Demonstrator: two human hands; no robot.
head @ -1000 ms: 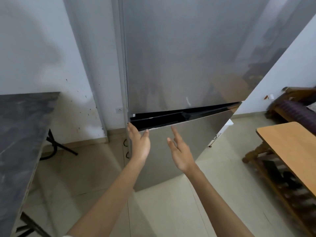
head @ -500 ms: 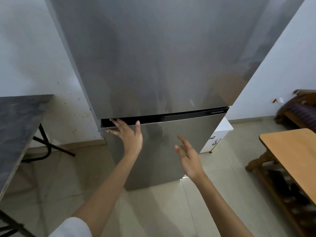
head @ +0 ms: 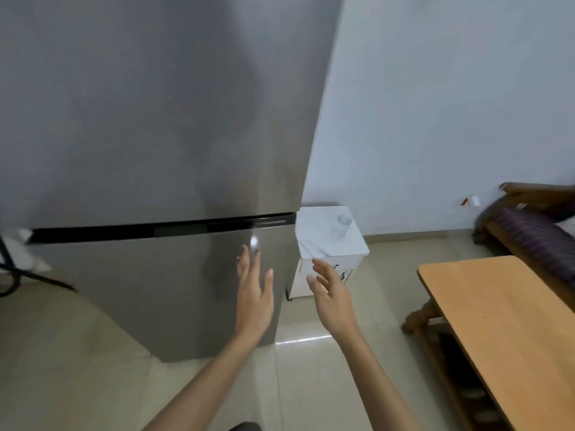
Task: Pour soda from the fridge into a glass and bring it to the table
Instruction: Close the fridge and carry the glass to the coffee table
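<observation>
A tall steel fridge (head: 149, 126) fills the left and middle of the head view, both doors closed, with a black gap between upper and lower door. My left hand (head: 253, 290) is open, fingers spread, in front of the lower door near its right edge. My right hand (head: 331, 293) is open and empty, just right of the fridge. A clear glass (head: 341, 225) stands upright on a small white cabinet (head: 314, 244) beside the fridge, beyond my right hand. A wooden table (head: 510, 331) is at the right. No soda is visible.
A dark wooden bench with a purple cushion (head: 529, 231) stands against the white wall at far right. Black metal legs (head: 12, 275) show at the left edge. The floor is pale tile.
The view has swung right, bringing the white cabinet and glass into sight. My left hand has left the gap at the lower door's left corner and now sits near the fridge's right edge.
</observation>
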